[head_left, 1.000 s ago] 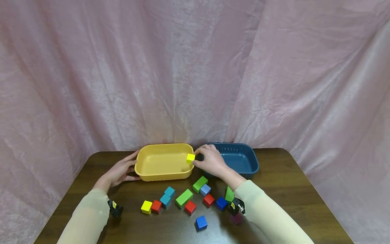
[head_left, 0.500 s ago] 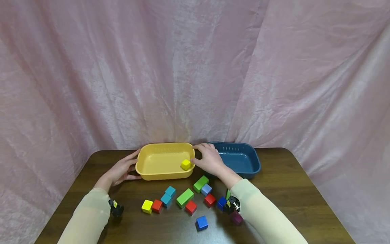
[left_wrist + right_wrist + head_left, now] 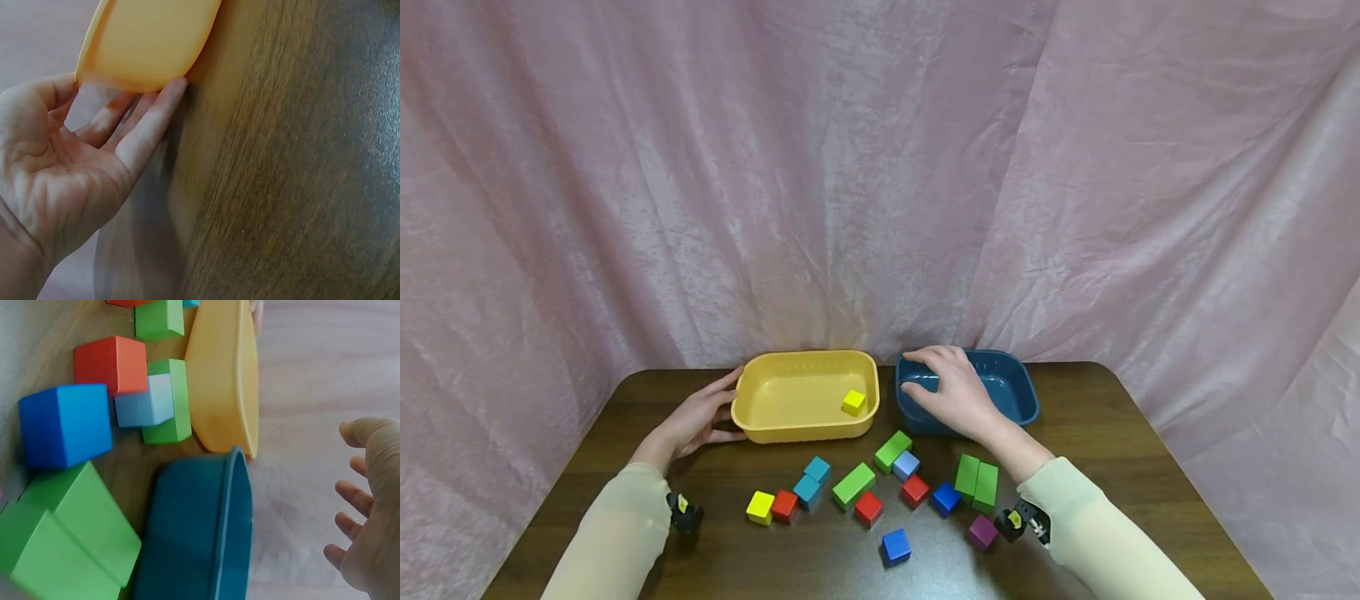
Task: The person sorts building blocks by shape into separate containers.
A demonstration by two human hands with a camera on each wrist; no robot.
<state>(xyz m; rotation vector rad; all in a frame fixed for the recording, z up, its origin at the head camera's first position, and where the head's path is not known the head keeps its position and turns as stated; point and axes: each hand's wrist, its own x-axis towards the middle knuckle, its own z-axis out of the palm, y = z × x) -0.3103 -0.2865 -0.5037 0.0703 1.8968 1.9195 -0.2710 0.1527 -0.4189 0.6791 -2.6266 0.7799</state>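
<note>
- Head view: my left hand [image 3: 692, 421] rests at nine o'clock of the yellow tray [image 3: 805, 433], fingers relaxed against its end, not clenched. I judge a light, steady touch enough; a hard push could slide it toward three o'clock and the blue tray [image 3: 1015, 392].
- Same view: one yellow cube [image 3: 853, 402] lies inside the yellow tray, toward three o'clock. My right hand [image 3: 951, 387] hangs over the blue tray, thumb and fingers parted, nothing between them. Another yellow cube [image 3: 760, 507] sits on the table at seven o'clock from the yellow tray, just beside a red cube [image 3: 786, 506], so a narrow pinch would suit it.
- Left wrist view: my fingertips meet the tray's end, one up by the rim, another low near the tabletop [image 3: 281, 156]. That spread should brace well; whether any tip hooks over the rim, I cannot tell.
- Right wrist view: my right hand is at four o'clock, empty, apart from both trays. Green blocks [image 3: 94, 519] lie at eight o'clock; a high path should avoid nudging them.
</note>
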